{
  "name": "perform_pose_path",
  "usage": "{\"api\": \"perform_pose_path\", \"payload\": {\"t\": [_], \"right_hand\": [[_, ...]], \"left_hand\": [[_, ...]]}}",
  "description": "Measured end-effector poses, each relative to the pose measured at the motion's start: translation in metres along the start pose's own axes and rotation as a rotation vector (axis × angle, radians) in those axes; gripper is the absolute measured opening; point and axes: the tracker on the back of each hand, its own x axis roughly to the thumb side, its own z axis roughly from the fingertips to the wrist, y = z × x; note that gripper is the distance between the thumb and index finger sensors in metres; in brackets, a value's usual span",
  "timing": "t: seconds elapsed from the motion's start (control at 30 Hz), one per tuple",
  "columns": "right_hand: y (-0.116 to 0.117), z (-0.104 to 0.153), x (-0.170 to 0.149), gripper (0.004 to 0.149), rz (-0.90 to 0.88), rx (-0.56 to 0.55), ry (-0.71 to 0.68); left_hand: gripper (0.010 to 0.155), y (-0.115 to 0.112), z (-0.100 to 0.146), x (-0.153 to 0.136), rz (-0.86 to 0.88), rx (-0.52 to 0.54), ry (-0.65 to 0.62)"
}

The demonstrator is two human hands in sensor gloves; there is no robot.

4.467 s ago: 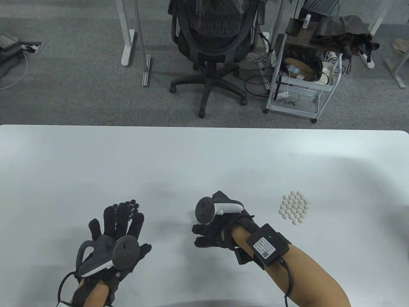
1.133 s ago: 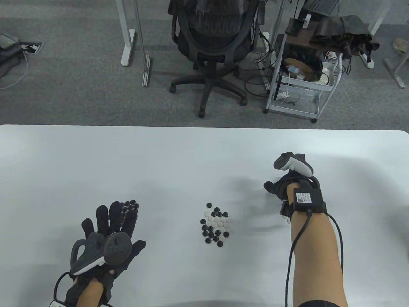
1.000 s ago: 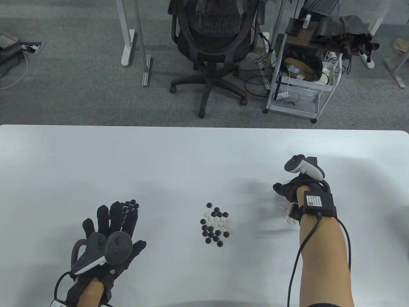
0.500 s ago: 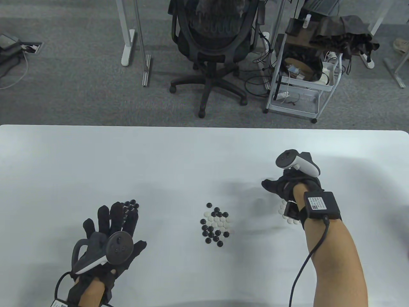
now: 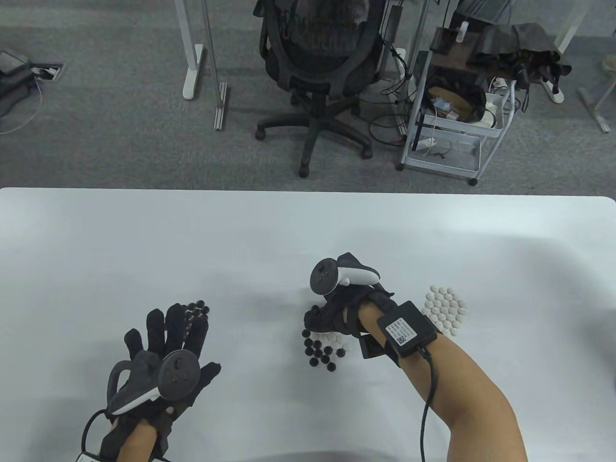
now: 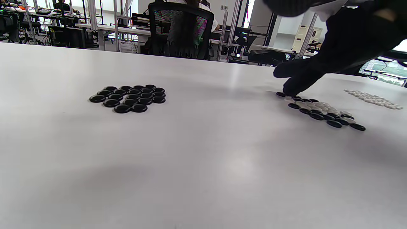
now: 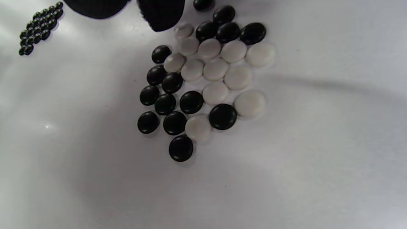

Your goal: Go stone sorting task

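A mixed pile of black and white Go stones [image 5: 326, 351] [image 7: 203, 82] [image 6: 321, 111] lies at the table's centre. My right hand [image 5: 315, 320] [image 6: 286, 82] [image 7: 133, 9] hangs over its far left edge. Two fingertips [image 7: 162, 16] point down, apart, with nothing between them; one is beside a white stone [image 7: 183, 31]. A sorted group of white stones [image 5: 445, 310] [image 6: 372, 99] lies to the right. A sorted group of black stones [image 5: 198, 308] [image 6: 127, 98] [image 7: 39, 28] lies to the left. My left hand [image 5: 178, 322] lies flat, fingers spread, its tips at the black group.
The white table [image 5: 288, 231] has its far edge toward an office chair [image 5: 317, 62] and a wire cart [image 5: 452, 120] on the floor beyond.
My right hand has swung left from the white group to the mixed pile, which it now partly covers. The white group is uncovered. The left hand has stayed put.
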Motion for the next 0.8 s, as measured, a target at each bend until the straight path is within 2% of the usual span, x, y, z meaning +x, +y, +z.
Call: {"api": "perform_pose_path", "payload": {"t": [0.1,0.3,0.47,0.63,0.8], "right_hand": [[0.000,-0.010,0.005,0.062,0.024,0.002,0.029],[-0.018,-0.034,0.011,0.063,-0.059,-0.034,0.036],[-0.037,-0.040,-0.007,0.063,-0.117,-0.061,0.124],[-0.048,-0.019,-0.063,0.061,-0.198,-0.086,0.266],[-0.038,0.021,-0.120,0.061,-0.212,-0.063,0.396]], "left_hand": [[0.077,0.000,0.001,-0.001,0.002,0.005,-0.001],[0.077,0.000,0.001,-0.001,0.005,0.003,-0.002],[0.077,0.000,0.001,-0.001,0.007,-0.001,0.003],[0.077,0.001,0.002,-0.002,0.013,0.007,0.003],[0.077,0.001,0.001,-0.002,0.010,0.002,-0.001]]}}
